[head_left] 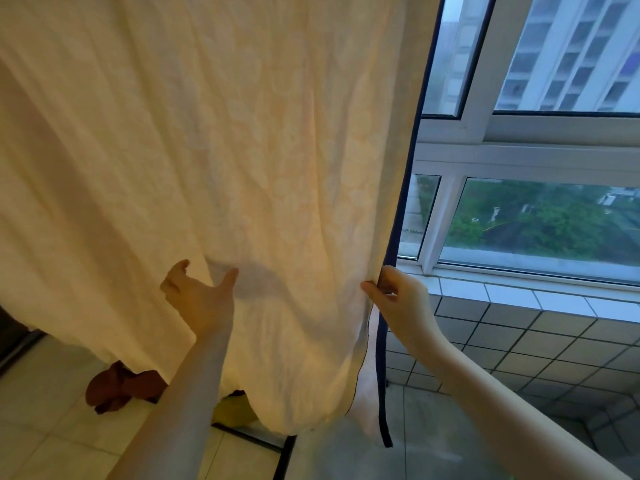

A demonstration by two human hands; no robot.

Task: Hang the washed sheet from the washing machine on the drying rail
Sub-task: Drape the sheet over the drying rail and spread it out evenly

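Tiled balcony | sheet [214, 140] hangs ahead | left hand [197, 292] released against it | right hand [398, 299] pinching its edge

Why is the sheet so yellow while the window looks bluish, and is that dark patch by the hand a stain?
Head view: the patch is likely a shadow of the left hand on the sheet, so a warm light probably shines from the person's side; the window gives cooler daylight.
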